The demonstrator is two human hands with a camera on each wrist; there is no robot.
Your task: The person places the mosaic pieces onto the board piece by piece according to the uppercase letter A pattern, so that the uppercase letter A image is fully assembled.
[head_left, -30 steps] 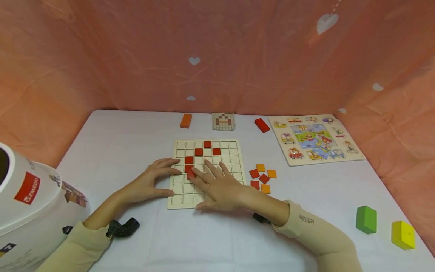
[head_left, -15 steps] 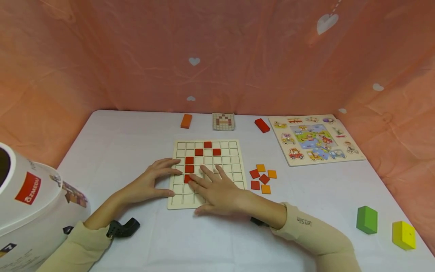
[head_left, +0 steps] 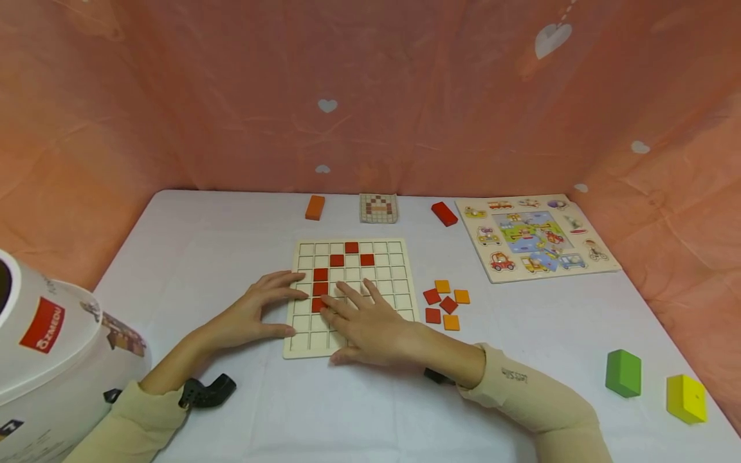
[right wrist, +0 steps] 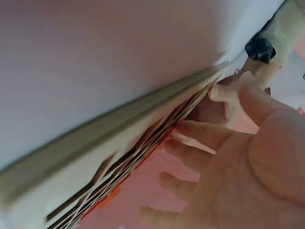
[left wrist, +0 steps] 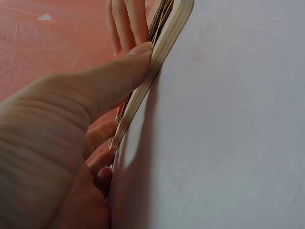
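Note:
A pale wooden grid board (head_left: pixel 397 273) lies flat in the head view, with several red square tiles (head_left: pixel 320 289) set in its cells. My right hand (head_left: pixel 376 328) is spread over its lower half, index fingertip at the edge of the lowest red tile (head_left: pixel 316 305). Straight fingers and the thumb of my left hand (head_left: pixel 251 312) rest along the board's left edge. The left wrist view shows that thumb (left wrist: pixel 119 76) against the board's side. In the right wrist view the fingers (right wrist: pixel 205 133) of my right hand extend over the grid. Some cells are hidden beneath it.
Loose red and orange tiles (head_left: pixel 448 305) lie right of the board. Behind it are a small pattern card (head_left: pixel 379 208), an orange block (head_left: pixel 315 208) and a red block (head_left: pixel 444 214). A picture puzzle (head_left: pixel 486 257), green block (head_left: pixel 623 373) and yellow block (head_left: pixel 686 399) sit right; a white bucket (head_left: pixel 64 366) left.
The lowest red tile has gone from tilted under my right fingers to flat in its cell below the other two. My right hand shifted slightly toward me; my left hand stayed in place.

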